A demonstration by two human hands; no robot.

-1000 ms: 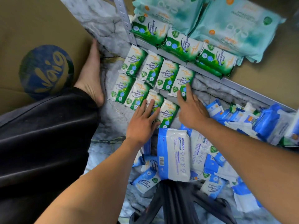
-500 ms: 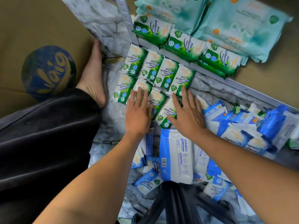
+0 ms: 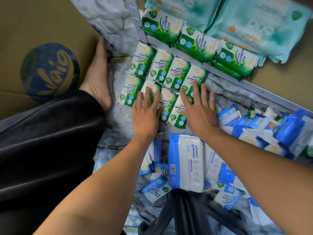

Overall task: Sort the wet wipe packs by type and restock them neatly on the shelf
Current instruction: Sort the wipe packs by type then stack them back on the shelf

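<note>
Green packs (image 3: 176,72) read "Pine Antibacterial Wipes"; the big white-blue pack (image 3: 186,164) reads "antabax", with a barcode.

The marbled floor (image 3: 116,131) carries eight small green Pine packs (image 3: 160,68) in two rows, from the centre toward 12 o'clock. A loose heap of blue packs (image 3: 245,120) lies from 3 to 6 o'clock. The shelf (image 3: 291,72) at 1 o'clock holds larger green packs (image 3: 198,44) and teal packs (image 3: 264,22).

Covered, cropped, blurred
The left hand (image 3: 145,114) covers most of one Pine Antibacterial pack (image 3: 154,85); the teal packs (image 3: 264,26) are cropped by the top edge, print blurred; the blue packs (image 3: 254,126) run off the right edge.
</note>
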